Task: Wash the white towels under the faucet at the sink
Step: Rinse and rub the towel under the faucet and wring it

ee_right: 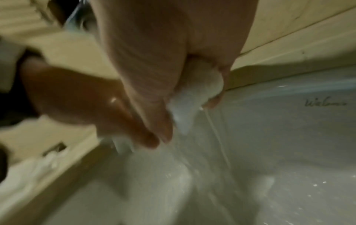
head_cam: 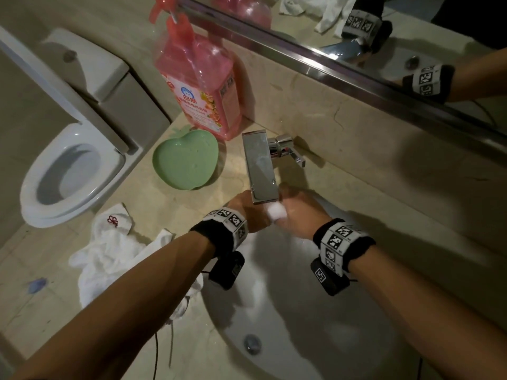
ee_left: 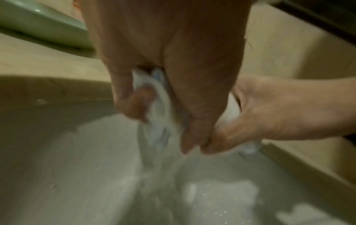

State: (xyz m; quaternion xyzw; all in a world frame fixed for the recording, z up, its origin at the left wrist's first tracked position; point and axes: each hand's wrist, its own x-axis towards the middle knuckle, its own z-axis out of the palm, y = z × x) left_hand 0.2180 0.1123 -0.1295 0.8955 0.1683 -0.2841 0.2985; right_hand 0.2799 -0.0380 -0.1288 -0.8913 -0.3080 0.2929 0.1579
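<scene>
Left hand [head_cam: 247,208], right hand [head_cam: 297,215]: together at frame centre, clamped on wet towel [head_cam: 276,211] beneath faucet [head_cam: 260,165]. Risk: splashing onto counter towels [head_cam: 109,250], lower left.

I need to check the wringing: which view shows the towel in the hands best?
The left wrist view: the towel shows bunched in both hands, water streaming off. The right wrist view shows a blurred wad; the head view only a bit below the faucet.
</scene>
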